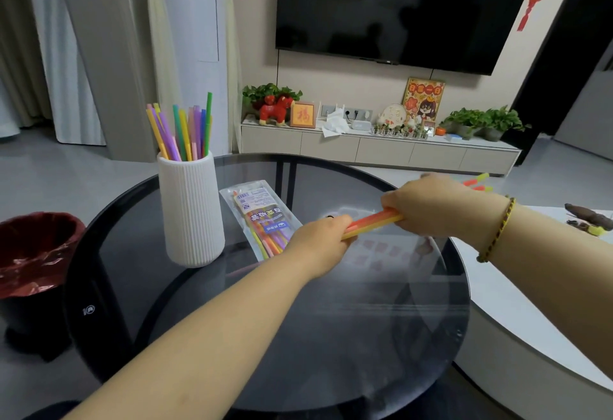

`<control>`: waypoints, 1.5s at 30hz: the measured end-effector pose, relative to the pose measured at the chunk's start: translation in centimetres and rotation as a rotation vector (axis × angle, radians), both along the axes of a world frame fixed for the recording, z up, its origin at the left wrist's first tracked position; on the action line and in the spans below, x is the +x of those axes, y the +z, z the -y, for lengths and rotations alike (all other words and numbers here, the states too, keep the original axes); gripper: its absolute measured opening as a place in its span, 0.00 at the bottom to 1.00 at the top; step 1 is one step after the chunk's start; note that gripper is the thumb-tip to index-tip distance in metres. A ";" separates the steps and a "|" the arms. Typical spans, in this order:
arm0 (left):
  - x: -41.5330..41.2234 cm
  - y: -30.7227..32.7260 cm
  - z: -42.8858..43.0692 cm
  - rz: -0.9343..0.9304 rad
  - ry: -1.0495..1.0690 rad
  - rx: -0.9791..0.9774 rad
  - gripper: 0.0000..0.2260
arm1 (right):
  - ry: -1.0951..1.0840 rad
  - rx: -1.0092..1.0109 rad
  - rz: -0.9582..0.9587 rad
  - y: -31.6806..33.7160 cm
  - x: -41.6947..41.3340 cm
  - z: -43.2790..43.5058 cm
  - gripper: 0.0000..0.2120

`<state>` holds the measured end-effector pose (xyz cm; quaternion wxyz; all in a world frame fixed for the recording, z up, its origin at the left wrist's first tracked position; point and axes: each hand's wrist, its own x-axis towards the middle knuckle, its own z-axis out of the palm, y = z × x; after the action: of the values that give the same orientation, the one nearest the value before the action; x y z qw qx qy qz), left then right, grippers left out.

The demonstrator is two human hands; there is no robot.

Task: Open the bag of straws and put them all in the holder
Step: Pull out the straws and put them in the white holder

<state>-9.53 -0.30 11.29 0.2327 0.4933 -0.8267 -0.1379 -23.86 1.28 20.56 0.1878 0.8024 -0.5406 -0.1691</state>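
Our fingers (pixel 393 209) curl tight round a bunch of straws (pixel 371 222). The left hand (pixel 318 247) holds one end and the right hand (pixel 431 207) the other, above the table (pixel 331 336). The holder (pixel 190 214) stands on the table with many straws (pixel 185 127) in it. The bag (pixel 262 217) lies just beside it, with some straws inside. We think we are about half done: this bunch and the bag's straws must go in.

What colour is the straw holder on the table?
The holder is white with fine vertical ribs, seen best in the head view.
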 end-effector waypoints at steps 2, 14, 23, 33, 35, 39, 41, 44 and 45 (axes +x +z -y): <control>0.7 -0.1 0.2 -0.096 -0.009 0.033 0.07 | 0.096 -0.155 -0.026 -0.1 -0.5 0.5 0.10; 5.1 1.2 0.5 -0.848 0.186 0.176 0.11 | -0.029 0.170 2.007 -1.8 6.5 1.1 0.29; 8.6 -0.5 -0.2 -0.796 0.119 0.273 0.14 | 0.237 0.538 1.768 -3.0 13.7 3.1 0.09; 10.0 -3.5 -0.2 -0.780 0.098 0.421 0.11 | 0.212 0.684 1.779 -6.0 15.2 3.6 0.07; 10.0 -4.0 -0.1 -0.804 0.104 0.443 0.11 | 0.186 0.664 1.778 -6.7 15.5 3.5 0.10; 9.8 -3.9 0.0 -0.796 0.136 0.414 0.15 | 0.156 0.600 1.900 -6.9 15.8 3.6 0.12; 9.8 -3.5 0.2 -0.802 0.129 0.387 0.16 | 0.168 0.569 1.932 -6.3 15.9 3.7 0.12; 10.0 -3.1 0.4 -0.806 0.104 0.372 0.15 | 0.194 0.509 1.881 -5.7 15.6 3.6 0.09; 10.0 -3.3 0.4 -0.807 0.093 0.387 0.13 | 0.196 0.520 1.866 -5.8 15.4 3.5 0.07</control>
<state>0.45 -0.75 8.04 0.4461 0.4711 -0.6056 -0.4608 -8.41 -2.27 14.75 -0.4858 0.6719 -0.3487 0.4370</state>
